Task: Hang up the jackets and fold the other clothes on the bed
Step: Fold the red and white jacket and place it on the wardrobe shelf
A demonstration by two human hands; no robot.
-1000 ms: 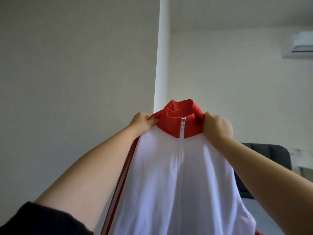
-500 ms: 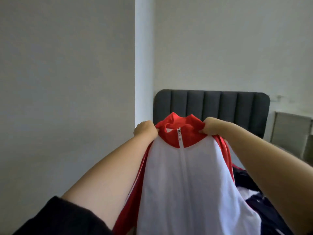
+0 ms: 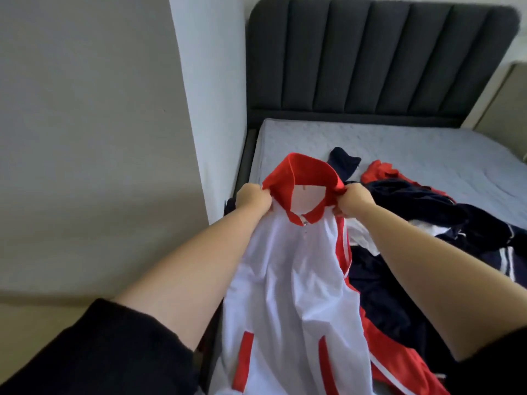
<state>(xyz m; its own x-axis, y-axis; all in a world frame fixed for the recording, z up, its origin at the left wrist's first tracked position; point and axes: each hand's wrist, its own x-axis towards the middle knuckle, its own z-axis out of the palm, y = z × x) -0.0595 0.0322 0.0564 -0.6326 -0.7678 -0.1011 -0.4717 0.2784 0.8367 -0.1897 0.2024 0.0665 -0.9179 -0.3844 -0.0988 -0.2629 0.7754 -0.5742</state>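
Pale grey walls and a white corner pillar are seen behind a dark grey padded fabric headboard and a pale grey quilted mattress. A white zip-front track jacket with a red stand-up collar and red pocket trims is held up over the near left edge of the mattress, front toward the camera, its lower part hanging out of view at the bottom. The collar is pinched at its left side by the left hand and at its right side by the right hand; both sets of fingers are curled into the fabric and the collar is pulled open between them. A loose heap of navy, red and white garments is spread on the mattress just beside and partly beneath the jacket. No hanger, rail or wardrobe is shown, so the hanging step is judged not yet begun. Trouble could be expected from the narrow grip: if either pinch is loosened, that shoulder would drop and the jacket would fall onto the heap. The hanging hem could also catch the clothes below and drag them toward the mattress edge if the jacket is carried off. No brand, label or legible writing can be made out; a small mark inside the collar is too small to be read.
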